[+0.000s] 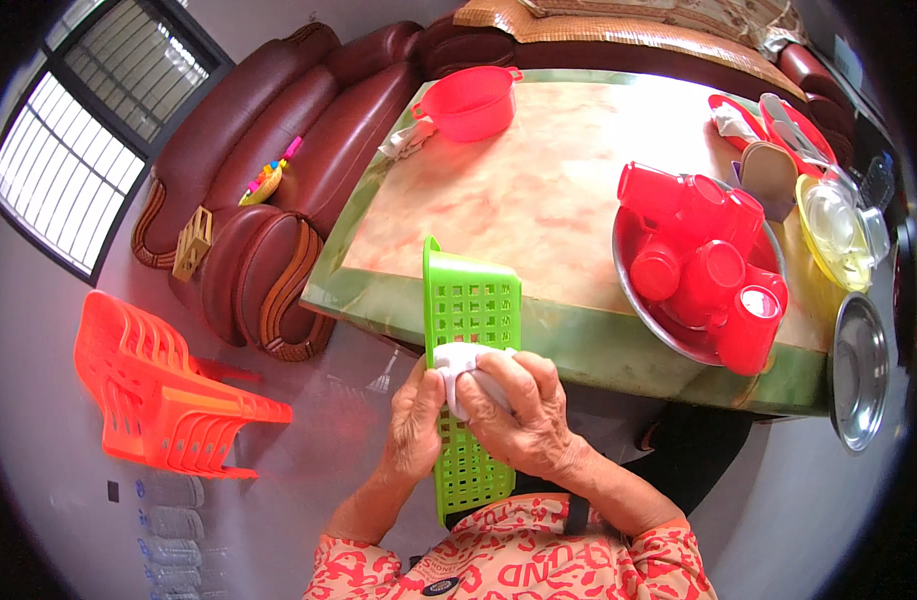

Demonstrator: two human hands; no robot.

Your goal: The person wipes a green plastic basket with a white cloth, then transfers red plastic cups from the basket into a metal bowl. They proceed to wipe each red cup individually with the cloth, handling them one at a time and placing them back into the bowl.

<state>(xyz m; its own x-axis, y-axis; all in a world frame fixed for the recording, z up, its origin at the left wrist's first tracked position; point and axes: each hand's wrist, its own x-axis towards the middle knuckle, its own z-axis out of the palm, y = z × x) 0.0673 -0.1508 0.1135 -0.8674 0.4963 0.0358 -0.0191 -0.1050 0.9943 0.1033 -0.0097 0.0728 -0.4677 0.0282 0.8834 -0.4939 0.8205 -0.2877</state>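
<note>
A green plastic basket with square holes stands on its side in front of me, its long side running away toward the table. My left hand is closed around its left edge, the thumb near the cloth. In my right hand is a bunched white cloth, pressed against the middle of the basket. Part of the cloth and of the basket's middle is hidden under my fingers.
The marble-look table holds a red basin, a metal bowl of red cups, and a yellow basket. A metal basin sits by its right corner. Orange stacked chairs and a brown sofa are left.
</note>
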